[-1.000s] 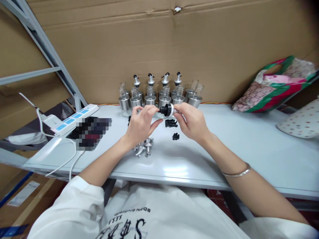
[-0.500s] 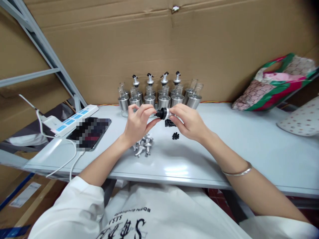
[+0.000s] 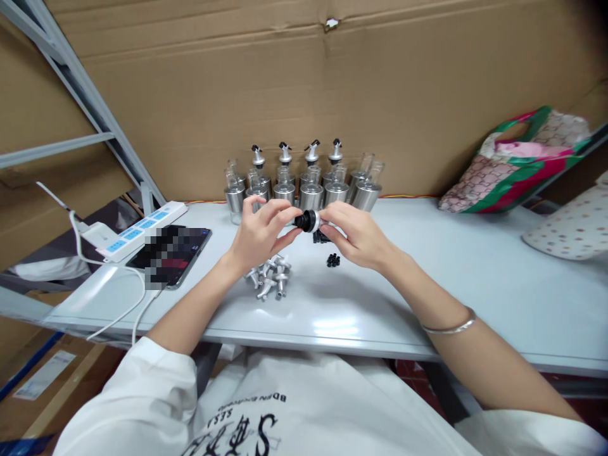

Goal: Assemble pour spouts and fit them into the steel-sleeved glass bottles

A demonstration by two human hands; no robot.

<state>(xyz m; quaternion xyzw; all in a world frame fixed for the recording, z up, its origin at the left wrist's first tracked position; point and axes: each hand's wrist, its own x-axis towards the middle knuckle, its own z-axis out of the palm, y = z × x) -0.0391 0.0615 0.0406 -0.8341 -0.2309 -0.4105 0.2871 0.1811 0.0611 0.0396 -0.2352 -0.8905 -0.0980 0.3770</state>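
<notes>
Between my hands a bottle pourer (image 3: 310,221) lies on its side above the table, with a black ribbed stopper to the left and a silver collar to the right. My left hand (image 3: 263,232) pinches the stopper end. On the silver end, the fingers of my right hand (image 3: 357,233) are closed, hiding its spout. Below my left hand is a pile of silver spouts (image 3: 270,278). Small black caps (image 3: 333,260) and other black parts (image 3: 322,237) lie under my right hand. Behind stand several glass-and-steel bottles (image 3: 311,190), some topped with pourers (image 3: 312,152).
At the left, a power strip (image 3: 147,229) and a phone (image 3: 186,253) with white cables (image 3: 142,297) lie on the table (image 3: 456,278). A patterned bag (image 3: 498,171) and a dotted white item (image 3: 570,225) are at the right. Cardboard (image 3: 190,95) stands behind the bottles.
The stopper's narrow black tip, visible before, is now covered more by my left fingers. Both hands keep hold of the pourer in nearly the same place; the view shifts slightly.
</notes>
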